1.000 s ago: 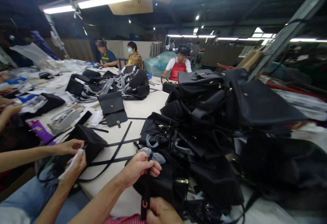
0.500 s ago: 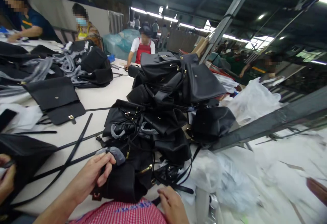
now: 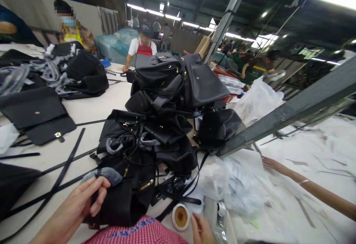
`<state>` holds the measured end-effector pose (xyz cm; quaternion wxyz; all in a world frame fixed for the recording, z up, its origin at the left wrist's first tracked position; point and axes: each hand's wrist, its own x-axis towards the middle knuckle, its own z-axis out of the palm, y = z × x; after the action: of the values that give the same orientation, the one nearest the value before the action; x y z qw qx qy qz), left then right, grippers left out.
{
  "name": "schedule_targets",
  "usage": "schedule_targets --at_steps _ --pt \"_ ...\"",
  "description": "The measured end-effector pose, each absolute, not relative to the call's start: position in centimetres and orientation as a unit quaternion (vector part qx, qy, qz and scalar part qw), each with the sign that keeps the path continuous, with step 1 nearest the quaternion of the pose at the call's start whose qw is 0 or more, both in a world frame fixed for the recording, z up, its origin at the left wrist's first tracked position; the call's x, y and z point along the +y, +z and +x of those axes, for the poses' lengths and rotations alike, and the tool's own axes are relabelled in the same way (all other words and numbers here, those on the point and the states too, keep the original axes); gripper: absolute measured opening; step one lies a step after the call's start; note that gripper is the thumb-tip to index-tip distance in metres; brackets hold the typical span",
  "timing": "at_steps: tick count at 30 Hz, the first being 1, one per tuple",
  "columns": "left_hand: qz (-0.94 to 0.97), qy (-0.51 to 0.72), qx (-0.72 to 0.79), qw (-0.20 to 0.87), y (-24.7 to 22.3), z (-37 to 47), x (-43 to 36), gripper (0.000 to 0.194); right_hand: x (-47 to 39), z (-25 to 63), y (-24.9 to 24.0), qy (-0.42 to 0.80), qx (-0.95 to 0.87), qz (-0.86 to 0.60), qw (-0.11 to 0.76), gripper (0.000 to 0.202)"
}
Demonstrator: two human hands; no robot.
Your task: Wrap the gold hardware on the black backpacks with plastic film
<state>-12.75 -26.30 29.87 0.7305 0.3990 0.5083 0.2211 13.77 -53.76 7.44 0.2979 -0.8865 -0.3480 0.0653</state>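
My left hand (image 3: 90, 195) is closed on the grey-wrapped handle (image 3: 109, 176) of a black bag (image 3: 118, 201) lying against my red checked apron. Beside a small round white container (image 3: 180, 217) with brown contents is my right hand (image 3: 202, 230). It is blurred, and its fingers are partly smeared, so their closure is unclear. A big pile of black bags (image 3: 164, 75) with gold zips rises just beyond.
A metal beam (image 3: 292, 105) slants across the right side. Under it lie clear plastic bags (image 3: 241, 184). Another person's arm (image 3: 319, 188) reaches in from the right. Black straps (image 3: 65, 162) and more bags (image 3: 39, 112) lie on the left.
The view has shifted right. My right hand is now beside the white container, which has come into clear sight. Another person's arm reaches in at right; the hands at far left are gone.
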Motion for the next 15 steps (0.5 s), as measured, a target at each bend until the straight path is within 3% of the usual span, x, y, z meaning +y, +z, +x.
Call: schedule_targets --at_steps 3,6,15 --pt "0.393 0.222 0.519 0.726 29.9 -12.9 -26.8 0.053 -53.2 15.6 8.1 0.068 -0.302 -0.894 0.324 0.042" --pt "0.385 0.229 0.518 0.729 30.1 -12.9 -27.2 0.053 -51.3 16.0 8.7 0.045 -0.328 -0.901 0.282 0.052" --pt "0.389 0.238 0.521 0.721 30.1 -13.1 -27.5 0.05 -51.7 17.9 7.6 0.038 -0.334 -0.904 0.265 0.043"
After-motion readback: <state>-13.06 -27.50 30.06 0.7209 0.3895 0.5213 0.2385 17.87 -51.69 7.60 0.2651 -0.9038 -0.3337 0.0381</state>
